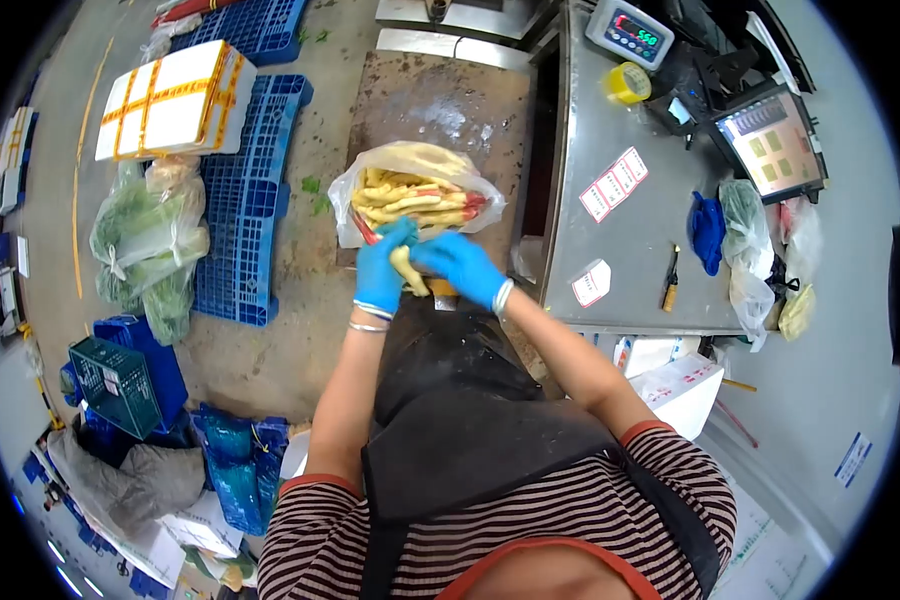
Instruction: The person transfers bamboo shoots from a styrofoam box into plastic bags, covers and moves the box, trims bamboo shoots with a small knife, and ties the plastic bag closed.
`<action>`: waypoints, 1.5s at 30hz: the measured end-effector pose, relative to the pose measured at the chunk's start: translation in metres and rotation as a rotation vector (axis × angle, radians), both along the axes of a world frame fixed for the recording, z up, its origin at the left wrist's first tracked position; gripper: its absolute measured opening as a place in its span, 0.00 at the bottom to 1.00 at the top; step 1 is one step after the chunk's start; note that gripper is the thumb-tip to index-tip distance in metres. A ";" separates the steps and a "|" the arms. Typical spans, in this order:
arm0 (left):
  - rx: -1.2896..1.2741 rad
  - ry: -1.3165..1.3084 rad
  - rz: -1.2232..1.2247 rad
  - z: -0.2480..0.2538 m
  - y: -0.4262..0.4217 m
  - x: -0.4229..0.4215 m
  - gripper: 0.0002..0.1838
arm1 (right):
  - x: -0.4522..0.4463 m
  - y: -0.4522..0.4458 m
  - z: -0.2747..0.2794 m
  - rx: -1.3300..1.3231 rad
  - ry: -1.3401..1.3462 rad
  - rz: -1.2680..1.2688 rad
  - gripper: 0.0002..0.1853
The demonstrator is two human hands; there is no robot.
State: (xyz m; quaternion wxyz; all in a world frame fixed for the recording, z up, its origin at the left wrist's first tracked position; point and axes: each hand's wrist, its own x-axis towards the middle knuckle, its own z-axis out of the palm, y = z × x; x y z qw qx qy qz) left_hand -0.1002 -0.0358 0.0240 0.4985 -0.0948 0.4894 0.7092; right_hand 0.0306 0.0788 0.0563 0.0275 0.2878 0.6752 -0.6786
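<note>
A clear plastic bag (420,157) lies open on the brown work surface (440,100), filled with pale yellow, red-tipped ginger-like pieces (410,197). My left hand (380,270), in a blue glove, is closed round one pale yellow piece (407,270) just below the bag's near edge. To its right, my right hand (460,265), also gloved in blue, reaches in with its fingertips close to that piece. Whether those fingers grip anything is hidden.
On the left are a taped white foam box (175,100), bagged greens (150,245) and blue pallets (245,200). The metal table (610,270) on the right holds a scale (630,33), yellow tape (627,83), a screen (770,145), labels (614,184) and a brush-like tool (671,280).
</note>
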 end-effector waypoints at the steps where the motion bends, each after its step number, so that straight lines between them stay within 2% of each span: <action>1: -0.046 0.029 0.027 0.000 0.000 -0.009 0.12 | -0.011 0.012 -0.016 0.319 0.082 0.035 0.17; 2: -0.072 0.010 0.020 0.002 0.001 -0.020 0.13 | -0.018 0.022 -0.042 0.437 0.038 0.023 0.16; 3: -0.074 0.010 0.078 -0.001 0.005 -0.025 0.13 | -0.029 0.030 -0.065 0.684 0.157 -0.022 0.18; 4: -0.076 0.010 0.137 -0.006 0.008 -0.030 0.14 | -0.039 0.040 -0.079 0.731 0.069 0.053 0.21; 6: -0.121 0.075 0.153 -0.038 0.007 -0.041 0.11 | -0.058 0.050 -0.108 0.973 0.098 0.187 0.25; 9: -0.251 0.124 0.135 -0.083 -0.001 -0.055 0.10 | -0.091 0.052 -0.115 0.918 -0.010 0.319 0.27; 12: -0.349 0.067 0.107 -0.079 -0.007 -0.050 0.12 | -0.104 0.063 -0.128 0.950 -0.248 0.553 0.30; 14: -0.404 -0.006 0.033 -0.063 -0.017 -0.042 0.14 | -0.105 0.071 -0.133 0.888 -0.166 0.618 0.29; 15: -0.350 -0.029 0.035 -0.061 -0.024 -0.035 0.21 | -0.106 0.074 -0.121 0.885 -0.147 0.616 0.28; 16: -0.373 0.058 0.035 -0.058 -0.028 -0.027 0.23 | -0.108 0.080 -0.110 0.885 -0.125 0.618 0.27; 17: -0.400 0.140 0.033 -0.055 -0.034 -0.017 0.26 | -0.102 0.086 -0.101 0.875 0.005 0.516 0.27; 18: -0.427 0.220 0.031 -0.052 -0.035 -0.009 0.28 | -0.109 0.097 -0.084 0.861 -0.112 0.626 0.26; 19: -0.544 0.319 -0.052 -0.046 -0.031 -0.006 0.34 | -0.108 0.104 -0.080 0.861 -0.088 0.577 0.23; 21: -0.582 0.608 -0.050 -0.063 -0.028 0.003 0.37 | -0.106 0.108 -0.096 0.876 -0.094 0.404 0.17; 23: -0.596 0.512 -0.101 -0.043 -0.014 -0.003 0.39 | -0.103 0.103 -0.136 0.902 -0.139 0.181 0.12; 26: -0.527 0.458 -0.024 -0.045 -0.011 -0.003 0.39 | -0.101 0.084 -0.132 0.652 -0.244 0.054 0.13; 28: -0.499 0.374 0.001 -0.020 -0.009 -0.005 0.37 | -0.095 0.056 -0.080 1.297 0.079 0.179 0.19; 29: -0.487 0.329 0.009 -0.010 -0.009 -0.003 0.37 | -0.090 0.041 -0.073 1.200 0.261 0.182 0.19; 30: -0.530 0.374 -0.030 -0.017 -0.014 0.001 0.38 | -0.083 0.025 -0.077 1.076 0.331 0.275 0.17; 31: -0.571 0.421 -0.074 -0.030 -0.022 0.005 0.39 | -0.082 0.013 -0.084 0.872 0.246 0.458 0.14; 32: -0.609 0.472 -0.117 -0.037 -0.026 0.008 0.40 | -0.091 0.002 -0.101 0.698 0.051 0.616 0.12; 33: -0.661 0.612 -0.135 -0.027 -0.023 0.010 0.41 | -0.093 -0.012 -0.135 0.620 0.072 0.485 0.13; 34: -0.655 0.651 -0.122 -0.031 -0.024 0.012 0.41 | -0.096 -0.023 -0.161 0.602 0.046 0.368 0.13; 36: -0.647 0.729 -0.094 -0.044 -0.030 0.016 0.41 | -0.113 -0.033 -0.177 0.549 0.025 0.361 0.13; 39: -0.831 0.570 -0.205 -0.007 -0.013 0.013 0.41 | -0.127 -0.029 -0.177 0.721 -0.165 0.652 0.13; 43: -0.787 0.610 -0.174 -0.015 -0.019 0.013 0.41 | -0.116 -0.019 -0.156 0.659 -0.120 0.600 0.05; 45: -0.714 0.708 -0.105 -0.015 -0.020 0.012 0.42 | -0.093 -0.009 -0.158 0.463 0.128 0.341 0.10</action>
